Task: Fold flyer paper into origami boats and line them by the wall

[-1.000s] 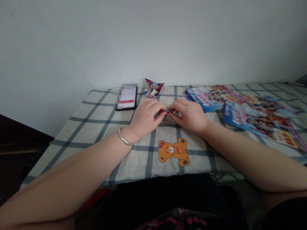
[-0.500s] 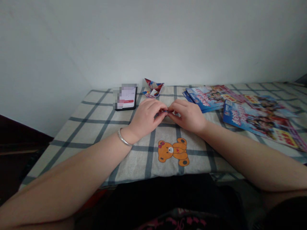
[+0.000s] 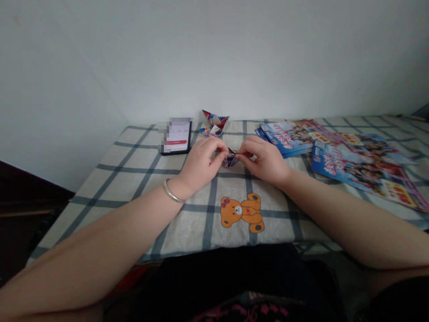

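Observation:
Between both hands, just above the checked tablecloth (image 3: pixel 187 219), is a small piece of folded printed paper (image 3: pixel 229 162), dark blue and red. My left hand (image 3: pixel 208 159), with a silver bangle at its wrist, pinches the paper's left side between thumb and fingertips. From the other side, my right hand (image 3: pixel 260 158) pinches its right edge in the same way. The fingers hide part of the paper, so its full shape cannot be made out. Behind the hands stands a folded paper figure (image 3: pixel 216 124) with pointed corners in similar print.
A phone (image 3: pixel 178 136) with a lit, partly blurred screen lies behind my left hand. To the right are a stack of printed leaflets (image 3: pixel 288 136) and another leaflet (image 3: pixel 362 172). An orange bear print (image 3: pixel 241 212) decorates the cloth. The wall (image 3: pixel 234 58) rises behind the table.
The folded paper, mostly hidden between the fingers before, now shows more, with a point hanging below the fingertips. My hands have shifted slightly and their fingertips are a little farther apart.

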`<state>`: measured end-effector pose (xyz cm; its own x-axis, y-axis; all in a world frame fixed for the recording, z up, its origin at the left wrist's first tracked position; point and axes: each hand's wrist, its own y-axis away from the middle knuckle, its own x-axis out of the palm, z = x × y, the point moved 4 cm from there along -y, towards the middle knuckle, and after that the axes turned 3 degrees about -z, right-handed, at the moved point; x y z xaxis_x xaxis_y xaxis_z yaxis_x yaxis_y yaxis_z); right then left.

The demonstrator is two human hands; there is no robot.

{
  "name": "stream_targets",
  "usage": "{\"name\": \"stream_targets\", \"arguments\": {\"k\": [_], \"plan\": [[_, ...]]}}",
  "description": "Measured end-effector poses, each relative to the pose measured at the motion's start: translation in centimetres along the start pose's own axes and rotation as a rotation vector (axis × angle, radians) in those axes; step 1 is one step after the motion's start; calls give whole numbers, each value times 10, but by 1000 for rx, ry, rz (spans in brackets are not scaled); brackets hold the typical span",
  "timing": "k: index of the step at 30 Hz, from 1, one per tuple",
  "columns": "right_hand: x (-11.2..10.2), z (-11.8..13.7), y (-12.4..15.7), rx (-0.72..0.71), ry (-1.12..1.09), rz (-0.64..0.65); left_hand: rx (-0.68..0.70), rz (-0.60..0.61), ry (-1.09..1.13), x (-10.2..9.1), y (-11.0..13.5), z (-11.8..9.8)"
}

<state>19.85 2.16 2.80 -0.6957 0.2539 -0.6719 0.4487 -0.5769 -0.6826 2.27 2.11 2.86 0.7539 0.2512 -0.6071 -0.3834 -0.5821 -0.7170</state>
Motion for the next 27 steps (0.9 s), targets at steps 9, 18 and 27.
{"name": "stream_targets", "arguments": {"k": [9,18,27], "plan": [[0,-10,-3,59,-124,-17,-78,-20,70,2,0,10],[5,-7,-2,38,-159,90,-89,59,79,6,2,4],[3,4,-1,-75,-86,91,-53,49,30,7,1,7]]}}
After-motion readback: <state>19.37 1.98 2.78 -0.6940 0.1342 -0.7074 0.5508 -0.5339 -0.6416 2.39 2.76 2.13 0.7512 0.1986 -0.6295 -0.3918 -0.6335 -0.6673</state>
